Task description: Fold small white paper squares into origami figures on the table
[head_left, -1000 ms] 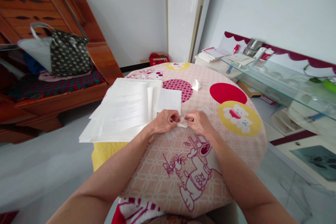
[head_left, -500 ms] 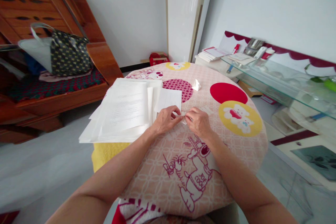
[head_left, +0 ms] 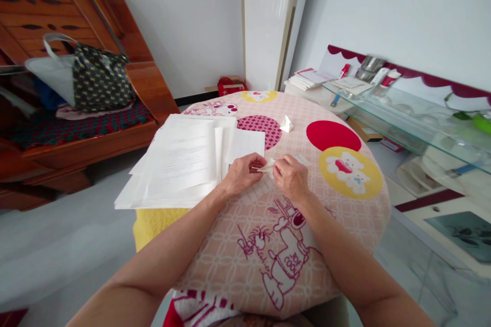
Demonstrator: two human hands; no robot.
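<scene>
Both my hands meet over the middle of a round table covered by a pink cartoon-print cloth (head_left: 268, 265). My left hand (head_left: 242, 173) and my right hand (head_left: 290, 178) each pinch one end of a small folded piece of white paper (head_left: 267, 166), held just above the cloth. The fingers of both hands are closed on it. A stack of white paper sheets (head_left: 184, 161) lies directly left of my left hand. Another small folded white paper (head_left: 286, 123) lies farther back on the table.
A wooden bench (head_left: 76, 127) with a patterned handbag (head_left: 97, 79) stands at the left. A tall white air conditioner (head_left: 266, 25) stands at the back. A glass shelf (head_left: 406, 112) with books and bottles runs along the right.
Both hands have shifted slightly away from me with the small paper. The paper's edge now sticks up between the fingers rather than lying flat.
</scene>
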